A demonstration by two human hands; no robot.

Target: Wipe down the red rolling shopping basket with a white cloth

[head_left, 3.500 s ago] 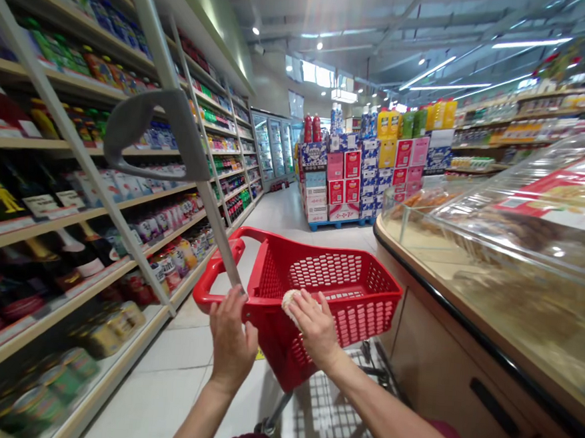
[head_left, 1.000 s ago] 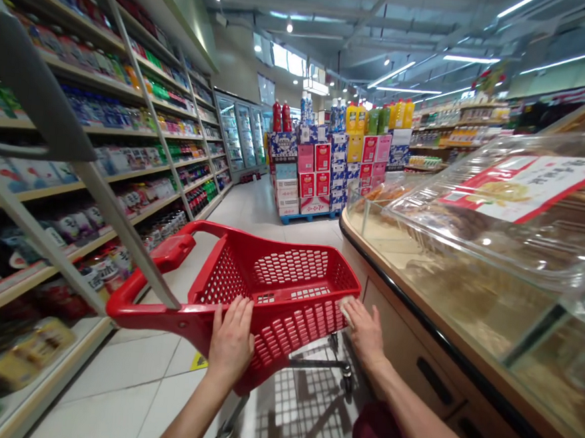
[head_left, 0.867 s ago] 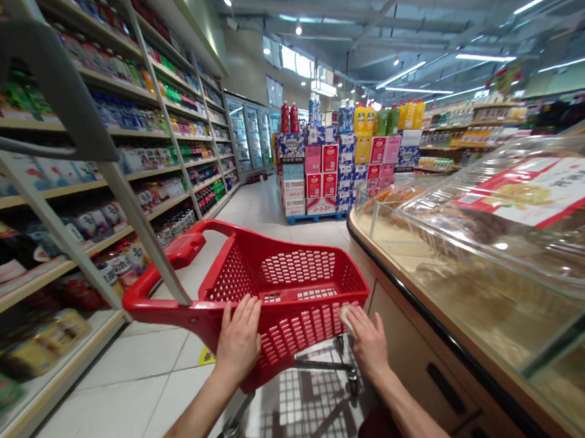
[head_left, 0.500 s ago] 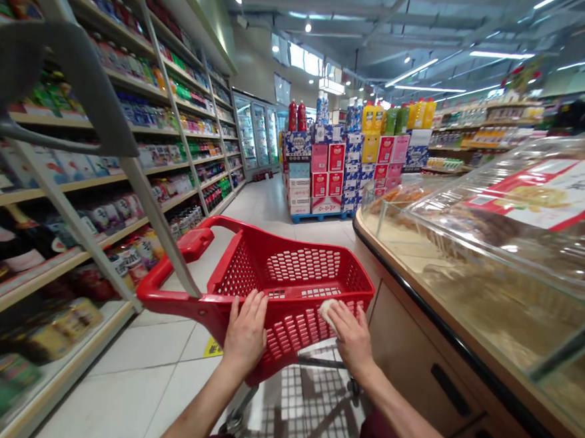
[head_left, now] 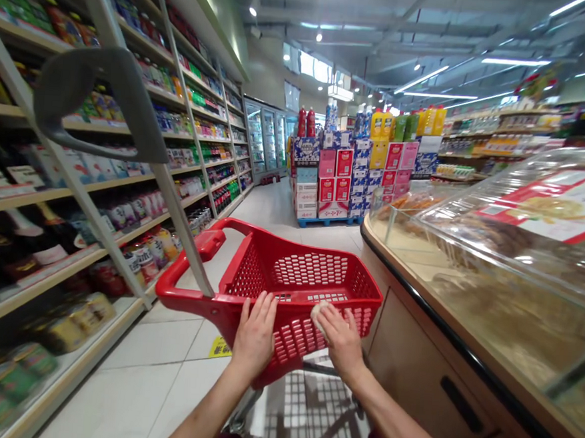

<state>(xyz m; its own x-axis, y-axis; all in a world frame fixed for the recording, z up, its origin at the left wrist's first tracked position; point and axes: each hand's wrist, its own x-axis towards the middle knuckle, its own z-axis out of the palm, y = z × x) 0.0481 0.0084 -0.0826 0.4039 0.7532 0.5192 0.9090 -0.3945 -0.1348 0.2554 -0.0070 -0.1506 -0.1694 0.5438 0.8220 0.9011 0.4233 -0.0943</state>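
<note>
A red plastic shopping cart [head_left: 294,339] with perforated walls stands in front of me, its basket holding nothing I can see. My left hand [head_left: 254,333] lies on the near side wall at the top rim, fingers stretched out and flat. Farther right along the same wall, my right hand [head_left: 341,339] presses a small white cloth [head_left: 320,316] against the red plastic just below the rim. Part of the cloth is hidden under the fingers. A metal pole with a grey loop handle [head_left: 149,112] rises at the cart's handle end.
Drink shelves [head_left: 115,240] run along the left. A wood-fronted counter [head_left: 412,367] with clear food packages [head_left: 548,217] borders the right. Ahead, stacked drink cartons [head_left: 335,182] stand on a blue pallet [head_left: 322,221]. A yellow floor sticker [head_left: 220,347] shows beneath the cart.
My right hand has slid the cloth a little to the left along the cart's side wall. My left hand stays at the same place on the rim. The view has turned slightly left.
</note>
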